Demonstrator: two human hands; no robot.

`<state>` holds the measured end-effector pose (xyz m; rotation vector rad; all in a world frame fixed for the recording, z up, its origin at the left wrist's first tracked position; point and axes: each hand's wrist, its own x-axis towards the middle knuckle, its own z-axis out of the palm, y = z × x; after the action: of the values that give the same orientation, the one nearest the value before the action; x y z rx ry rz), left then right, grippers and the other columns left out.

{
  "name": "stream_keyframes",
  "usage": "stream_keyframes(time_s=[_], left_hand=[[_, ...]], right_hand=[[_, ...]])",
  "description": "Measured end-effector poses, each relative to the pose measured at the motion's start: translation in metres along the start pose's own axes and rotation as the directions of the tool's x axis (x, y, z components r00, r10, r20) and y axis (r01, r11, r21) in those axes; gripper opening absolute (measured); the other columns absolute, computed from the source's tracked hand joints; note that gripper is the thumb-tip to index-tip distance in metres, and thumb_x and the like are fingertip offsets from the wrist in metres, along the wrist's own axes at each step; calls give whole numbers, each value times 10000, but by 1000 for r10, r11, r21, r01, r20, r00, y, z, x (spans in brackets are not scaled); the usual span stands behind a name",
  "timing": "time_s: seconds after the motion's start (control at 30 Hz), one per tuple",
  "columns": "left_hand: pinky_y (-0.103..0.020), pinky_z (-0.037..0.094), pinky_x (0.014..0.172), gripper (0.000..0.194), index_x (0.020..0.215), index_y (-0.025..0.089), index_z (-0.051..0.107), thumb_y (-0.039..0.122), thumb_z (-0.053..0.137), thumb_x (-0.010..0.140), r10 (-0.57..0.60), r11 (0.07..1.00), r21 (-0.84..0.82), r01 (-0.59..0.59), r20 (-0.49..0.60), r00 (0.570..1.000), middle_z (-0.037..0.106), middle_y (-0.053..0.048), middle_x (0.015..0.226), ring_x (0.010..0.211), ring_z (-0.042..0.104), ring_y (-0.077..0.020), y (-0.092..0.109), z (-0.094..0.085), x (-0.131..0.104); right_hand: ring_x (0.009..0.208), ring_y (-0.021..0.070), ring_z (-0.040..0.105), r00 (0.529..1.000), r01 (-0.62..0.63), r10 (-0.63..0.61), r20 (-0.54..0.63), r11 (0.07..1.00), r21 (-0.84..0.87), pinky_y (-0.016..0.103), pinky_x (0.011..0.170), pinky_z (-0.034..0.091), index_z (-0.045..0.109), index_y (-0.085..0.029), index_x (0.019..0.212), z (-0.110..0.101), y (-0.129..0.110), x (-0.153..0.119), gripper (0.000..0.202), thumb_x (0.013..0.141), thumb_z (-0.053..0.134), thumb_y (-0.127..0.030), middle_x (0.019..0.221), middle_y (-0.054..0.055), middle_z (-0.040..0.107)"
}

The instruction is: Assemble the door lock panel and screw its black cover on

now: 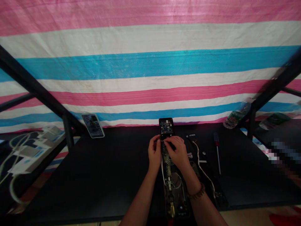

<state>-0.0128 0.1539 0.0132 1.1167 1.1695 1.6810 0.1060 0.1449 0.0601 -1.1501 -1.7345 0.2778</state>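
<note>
A long black device [176, 201] lies lengthwise before me, its inside showing metal parts and a thin white wire [162, 174]. At its far end a circuit board [166, 127] sits in a black housing. My left hand [155, 152] is at the left edge just below the board, fingertips pinched on the white wire. From the right, my right hand [176, 149] reaches over the device, thumb and fingers pressed together near the same wire. What its fingertips hold is too small to make out. A beaded bracelet is on the right wrist.
A phone [93, 126] leans at the back left. Right of the device lie a white cable [204, 169], small parts and a screwdriver [217, 153]. A plastic bottle [237, 116] stands tilted by the right frame bar. Power strips [35, 153] are at far left.
</note>
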Motion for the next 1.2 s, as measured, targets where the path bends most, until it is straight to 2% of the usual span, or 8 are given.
stream_keyframes(time_s=[0.63,0.87,1.2], left_hand=[[-304,528,785,344,1043,192,657,488,657,867,-13,1000,-3,13,-32,999,697,-61,1009,867,660,-189,5,1,0],[-237,469,620,329,1075,191,639,387,718,823,-14,1000,-24,14,5,1000,649,5,807,646,572,-122,2,0,-1],[-230,460,598,272,1013,198,627,351,722,809,-41,998,-43,41,7,999,617,26,736,626,579,-122,4,1,-1]], right_hand=[[901,237,667,1000,2,-1,-27,1000,19,406,876,420,677,-217,885,1,2,-1,89,923,601,-190,903,43,749],[897,244,671,1000,-11,12,-29,1000,25,410,871,425,671,-221,868,1,1,-1,100,928,593,-205,897,48,748],[893,243,666,1000,-16,16,-20,1000,24,416,869,426,669,-220,864,0,1,0,106,924,585,-195,890,48,745]])
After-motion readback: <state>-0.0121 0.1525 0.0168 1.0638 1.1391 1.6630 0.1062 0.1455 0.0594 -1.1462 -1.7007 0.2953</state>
